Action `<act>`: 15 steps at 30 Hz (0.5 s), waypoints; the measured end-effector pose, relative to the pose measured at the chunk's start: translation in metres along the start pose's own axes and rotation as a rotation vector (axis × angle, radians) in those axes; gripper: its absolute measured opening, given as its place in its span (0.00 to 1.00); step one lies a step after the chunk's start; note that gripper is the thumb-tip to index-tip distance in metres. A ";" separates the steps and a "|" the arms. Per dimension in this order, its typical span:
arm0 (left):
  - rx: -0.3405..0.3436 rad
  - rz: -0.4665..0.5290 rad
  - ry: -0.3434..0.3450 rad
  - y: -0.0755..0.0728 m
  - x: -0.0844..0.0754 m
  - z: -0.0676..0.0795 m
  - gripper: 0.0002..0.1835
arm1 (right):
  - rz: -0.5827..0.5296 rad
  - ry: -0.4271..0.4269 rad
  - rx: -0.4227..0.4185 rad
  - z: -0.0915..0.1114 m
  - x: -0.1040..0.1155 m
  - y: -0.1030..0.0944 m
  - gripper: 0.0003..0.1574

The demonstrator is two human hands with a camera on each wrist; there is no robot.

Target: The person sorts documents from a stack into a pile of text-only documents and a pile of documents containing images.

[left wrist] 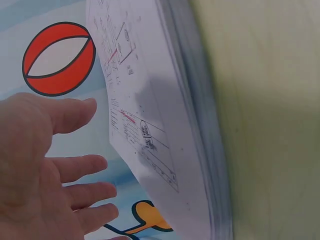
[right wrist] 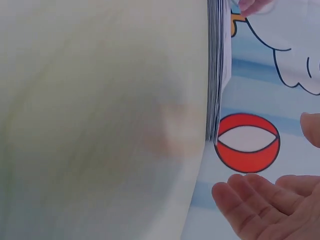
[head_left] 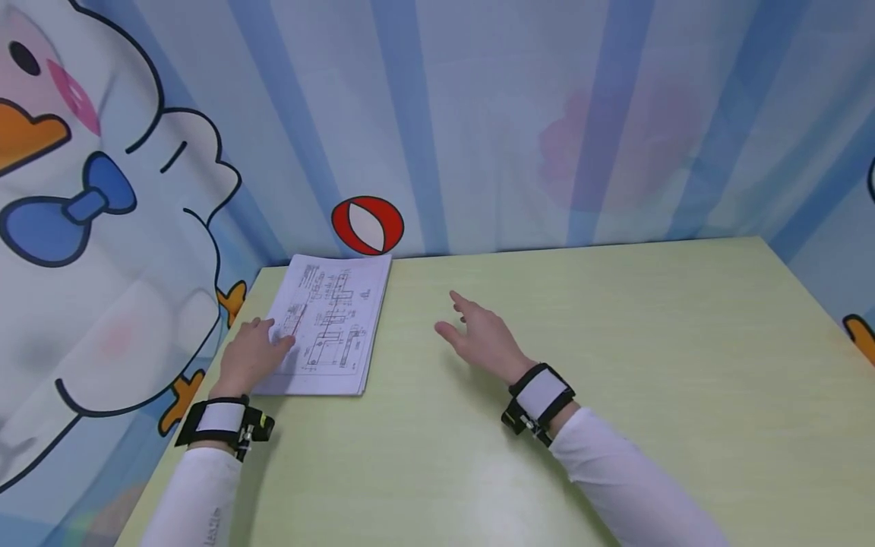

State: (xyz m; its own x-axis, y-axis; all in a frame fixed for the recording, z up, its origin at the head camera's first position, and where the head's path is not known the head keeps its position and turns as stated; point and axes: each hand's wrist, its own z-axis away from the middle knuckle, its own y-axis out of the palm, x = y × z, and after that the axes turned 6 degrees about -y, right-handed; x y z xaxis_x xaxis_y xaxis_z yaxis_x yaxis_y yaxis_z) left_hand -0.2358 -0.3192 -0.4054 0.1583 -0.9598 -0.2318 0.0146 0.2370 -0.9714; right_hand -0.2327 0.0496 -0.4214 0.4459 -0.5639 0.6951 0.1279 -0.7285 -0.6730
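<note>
A thick stack of paper sheets [head_left: 335, 327], its top page printed with technical drawings, lies at the table's far left corner. Over its left edge reaches my left hand [head_left: 251, 355], fingers loosely spread. In the left wrist view, that hand [left wrist: 65, 170] appears beside the stack [left wrist: 150, 115] with nothing in its grasp. My right hand [head_left: 485, 339] hovers above the table to the right of the stack, fingers extended and thumb apart. The right wrist view shows this hand [right wrist: 275, 205] holding nothing, with the stack's layered edge [right wrist: 214, 75] farther off.
The pale yellow-green table [head_left: 615, 365] meets a blue striped curtain [head_left: 506, 121] at its back edge. A cartoon duck [head_left: 137, 304] and a red-and-white ball [head_left: 368, 226] are printed on the cloth. Each wrist wears a strapped camera, such as the right camera [head_left: 522, 418].
</note>
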 end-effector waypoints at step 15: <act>0.140 0.060 -0.041 0.017 0.011 -0.011 0.37 | -0.166 0.137 0.183 -0.016 0.029 0.045 0.40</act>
State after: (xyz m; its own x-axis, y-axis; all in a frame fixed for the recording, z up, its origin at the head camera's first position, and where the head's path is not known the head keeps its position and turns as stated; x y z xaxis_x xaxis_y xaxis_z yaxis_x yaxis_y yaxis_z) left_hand -0.2443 -0.3274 -0.4246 0.2031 -0.9370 -0.2841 0.1410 0.3151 -0.9385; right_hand -0.2280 -0.0057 -0.4281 0.2830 -0.4993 0.8189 0.3522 -0.7401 -0.5730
